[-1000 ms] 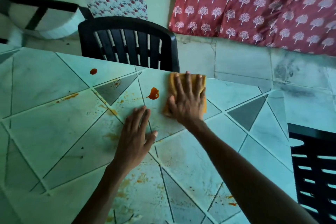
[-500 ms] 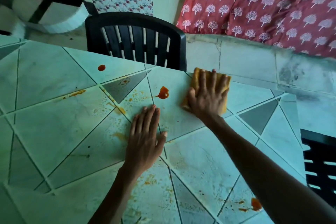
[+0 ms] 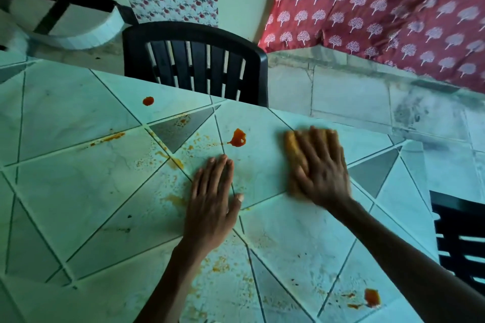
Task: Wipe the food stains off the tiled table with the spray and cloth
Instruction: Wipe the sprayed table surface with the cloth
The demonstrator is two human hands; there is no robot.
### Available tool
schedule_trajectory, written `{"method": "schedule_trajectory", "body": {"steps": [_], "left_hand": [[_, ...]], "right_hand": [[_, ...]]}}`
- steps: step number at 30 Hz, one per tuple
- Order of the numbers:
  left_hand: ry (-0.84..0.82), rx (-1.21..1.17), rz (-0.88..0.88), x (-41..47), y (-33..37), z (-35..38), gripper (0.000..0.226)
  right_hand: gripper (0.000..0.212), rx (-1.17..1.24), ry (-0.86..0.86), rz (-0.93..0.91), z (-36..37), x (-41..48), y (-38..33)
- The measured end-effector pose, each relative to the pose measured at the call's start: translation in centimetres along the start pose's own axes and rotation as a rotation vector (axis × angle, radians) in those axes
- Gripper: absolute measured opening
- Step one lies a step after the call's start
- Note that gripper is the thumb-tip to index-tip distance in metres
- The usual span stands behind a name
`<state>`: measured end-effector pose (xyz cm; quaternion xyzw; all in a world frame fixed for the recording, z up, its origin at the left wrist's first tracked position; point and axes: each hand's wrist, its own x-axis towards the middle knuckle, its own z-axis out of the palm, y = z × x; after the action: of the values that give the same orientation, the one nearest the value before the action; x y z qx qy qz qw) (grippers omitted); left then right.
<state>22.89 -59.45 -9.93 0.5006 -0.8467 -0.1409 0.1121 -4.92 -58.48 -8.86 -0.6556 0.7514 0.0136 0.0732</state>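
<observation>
Head cam: right hand (image 3: 321, 168) is pressing flat, fingers spread, on the cloth (image 3: 291, 148), which is lying under its palm on the table (image 3: 65, 191); both are blurred. Left hand (image 3: 212, 202) is resting flat beside it, fingers straight, holding nothing. Red stain (image 3: 237, 137) is sitting just beyond the left fingertips. Smaller blob (image 3: 372, 297) is lying beside the right forearm.

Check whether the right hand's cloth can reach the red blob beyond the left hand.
Probably yes: only bare tile separates the cloth under the right hand from the red blob; the left hand rests clear.
</observation>
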Motion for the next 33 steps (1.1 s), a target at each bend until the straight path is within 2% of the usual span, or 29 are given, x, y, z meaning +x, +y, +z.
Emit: {"method": "schedule_trajectory", "body": {"steps": [2,3,4,7,10,12,14,16,17,20,21,22,23,25,27,29,31,33], "left_hand": [[-0.016,-0.039,0.001,0.2,-0.1,0.1,0.071],[-0.014,-0.096,0.000,0.3,-0.3,0.0,0.069],[0.003,-0.202,-0.015,0.4,-0.3,-0.1,0.065],[0.176,-0.499,-0.153,0.4,-1.5,-1.9,0.048],[0.294,-0.306,-0.210,-0.1,-4.4,-4.2,0.048],[0.224,-0.140,-0.257,-0.5,-6.7,-5.0,0.063],[0.105,-0.063,-0.276,-1.2,-9.2,-4.9,0.080],[0.004,-0.016,-0.250,-1.9,-10.9,-4.3,0.091],[-0.033,0.016,-0.235,-2.2,-11.4,-3.9,0.094],[-0.054,0.096,-0.236,-2.5,-11.5,-3.4,0.093],[-0.053,0.102,-0.241,-2.4,-11.3,-3.5,0.093],[-0.056,0.103,-0.245,-2.3,-11.3,-3.5,0.092],[-0.059,0.105,-0.246,-2.4,-11.3,-3.5,0.092],[-0.067,0.106,-0.241,-2.4,-11.5,-3.3,0.093],[-0.070,0.105,-0.238,-2.4,-11.6,-3.3,0.094],[-0.063,0.106,-0.238,-2.4,-11.5,-3.3,0.093],[-0.059,0.111,-0.239,-2.3,-11.2,-3.3,0.092],[-0.049,0.117,-0.246,-2.4,-11.0,-3.4,0.091]], "right_hand": [[0.077,0.156,0.050,0.367,-0.5,4.6,-4.1],[0.079,0.223,0.047,0.459,-0.7,6.5,-6.5],[0.079,0.256,0.041,0.466,-1.0,7.7,-8.8],[0.076,0.163,0.022,0.159,-0.1,6.0,-12.4],[0.072,0.042,0.012,-0.256,0.5,-1.2,-10.9],[0.072,0.007,-0.011,-0.453,0.6,-5.4,-8.0],[0.073,0.000,-0.025,-0.519,0.3,-6.4,-4.6],[0.070,-0.040,-0.064,-0.384,0.5,-4.4,-2.6],[0.070,-0.051,-0.060,-0.239,0.7,-2.6,-2.7],[0.073,0.154,0.051,0.333,0.0,4.2,-8.2],[0.075,0.227,0.048,0.441,-0.5,6.3,-10.7],[0.076,0.261,0.043,0.460,-0.7,7.8,-13.1],[0.076,0.252,0.042,0.401,-0.6,8.4,-15.2],[0.076,0.149,0.023,0.132,-0.1,7.0,-17.6],[0.074,0.052,-0.005,-0.202,0.4,3.0,-17.0],[0.073,0.011,-0.030,-0.458,0.4,-1.2,-13.8],[0.073,-0.030,-0.058,-0.604,0.4,-3.6,-9.6],[0.073,-0.044,-0.053,-0.570,0.3,-3.3,-6.3]]}}
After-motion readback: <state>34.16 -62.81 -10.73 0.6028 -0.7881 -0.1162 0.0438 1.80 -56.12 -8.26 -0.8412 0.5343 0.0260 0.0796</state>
